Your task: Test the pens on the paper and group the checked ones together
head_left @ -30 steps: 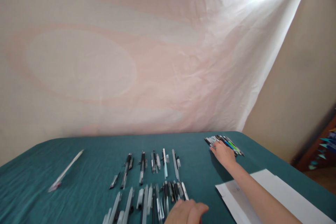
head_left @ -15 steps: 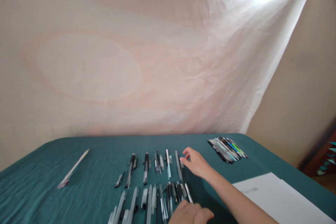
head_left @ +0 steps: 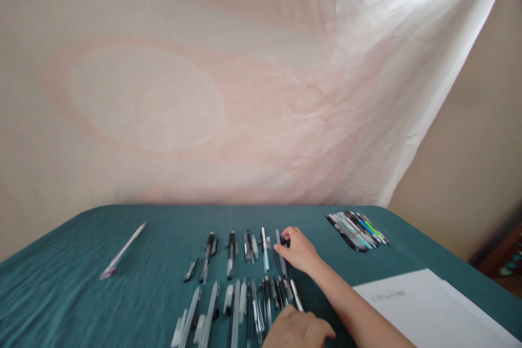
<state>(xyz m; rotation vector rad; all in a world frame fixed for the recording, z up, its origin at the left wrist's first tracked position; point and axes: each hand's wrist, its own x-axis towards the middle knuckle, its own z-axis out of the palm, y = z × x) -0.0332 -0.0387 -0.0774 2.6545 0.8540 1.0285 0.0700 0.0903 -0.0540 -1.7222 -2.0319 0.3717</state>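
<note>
through my remote feed i see a pale, pink-patterned cloth sheet (head_left: pixel 261 92) hanging behind a dark green cloth-covered table (head_left: pixel 61 283); white paper sheets (head_left: pixel 428 304) lie on its right, near a beige wall (head_left: pixel 473 141).

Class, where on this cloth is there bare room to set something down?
Bare cloth lies between the white stick and the far pen row, and between the right hand and the flat pen group. It is crowded in the near pen row, beside and beyond the left hand.
</note>
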